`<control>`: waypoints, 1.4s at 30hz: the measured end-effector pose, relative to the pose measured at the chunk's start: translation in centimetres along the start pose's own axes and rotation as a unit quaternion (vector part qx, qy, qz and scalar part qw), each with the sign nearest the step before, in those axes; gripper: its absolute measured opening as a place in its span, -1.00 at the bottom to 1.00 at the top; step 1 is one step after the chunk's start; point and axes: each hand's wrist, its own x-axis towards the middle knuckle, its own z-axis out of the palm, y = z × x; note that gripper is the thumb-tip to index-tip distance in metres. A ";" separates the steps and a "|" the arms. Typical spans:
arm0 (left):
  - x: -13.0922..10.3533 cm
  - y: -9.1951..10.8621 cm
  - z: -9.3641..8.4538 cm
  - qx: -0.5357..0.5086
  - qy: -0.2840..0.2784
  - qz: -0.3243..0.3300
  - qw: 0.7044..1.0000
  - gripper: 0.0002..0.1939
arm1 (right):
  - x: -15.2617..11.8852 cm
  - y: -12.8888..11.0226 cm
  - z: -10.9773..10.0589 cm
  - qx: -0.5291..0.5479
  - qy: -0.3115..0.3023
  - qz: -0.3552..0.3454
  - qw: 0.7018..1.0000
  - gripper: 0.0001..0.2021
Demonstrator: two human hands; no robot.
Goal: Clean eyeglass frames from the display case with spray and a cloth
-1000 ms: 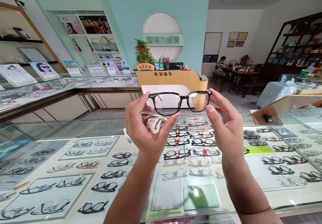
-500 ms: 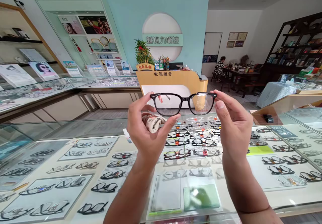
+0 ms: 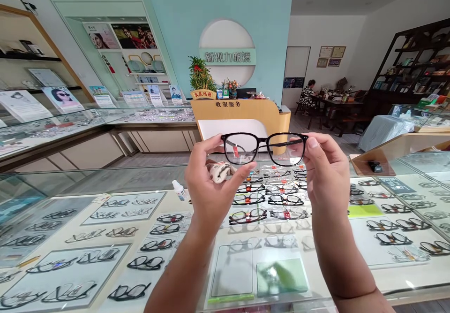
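Black-framed eyeglasses [image 3: 263, 140] are held up level in front of me, above the glass display case. My left hand [image 3: 213, 181] pinches their left end near the hinge and also has a crumpled, pale patterned cloth [image 3: 220, 171] in its palm, behind the thumb. The right end of the frame is between the thumb and fingers of my right hand [image 3: 326, 167]. A red tag shows through the left lens. Just left of my left hand, a small white bottle [image 3: 179, 190] stands on the glass.
Rows of glasses [image 3: 146, 261] lie in the display case [image 3: 116, 235] beneath my arms. A wooden counter [image 3: 239, 111] with a plant [image 3: 200, 76] stands ahead. A seated person [image 3: 308, 97] is far back at a dark table.
The eyeglasses have shifted slightly right and tilted, so the temple arms now show through the lenses. My left hand has moved right with them, and the white bottle is more fully visible.
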 end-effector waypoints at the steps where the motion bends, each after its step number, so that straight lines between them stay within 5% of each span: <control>1: 0.0 0.0 0.0 -0.004 -0.002 -0.004 1.000 -0.26 | 0.1 0.0 0.0 0.016 -0.008 0.011 1.000 -0.79; 12: 0.4 0.2 -0.6 -0.023 0.003 -0.070 0.997 -0.34 | 0.7 1.1 0.7 0.122 -0.093 0.128 0.980 -0.76; 26: 1.4 -1.1 0.0 -0.141 -0.096 -0.164 0.972 -0.29 | -0.5 0.4 0.9 0.072 -0.051 0.056 0.994 -0.76; 36: -0.1 0.2 0.4 0.017 0.039 -0.001 0.999 -0.24 | 1.0 1.9 0.9 0.069 -0.057 0.078 0.993 -0.80; 42: -0.4 0.7 0.1 0.064 0.061 0.024 0.996 -0.22 | 1.6 2.7 0.8 0.040 -0.090 0.103 0.990 -0.76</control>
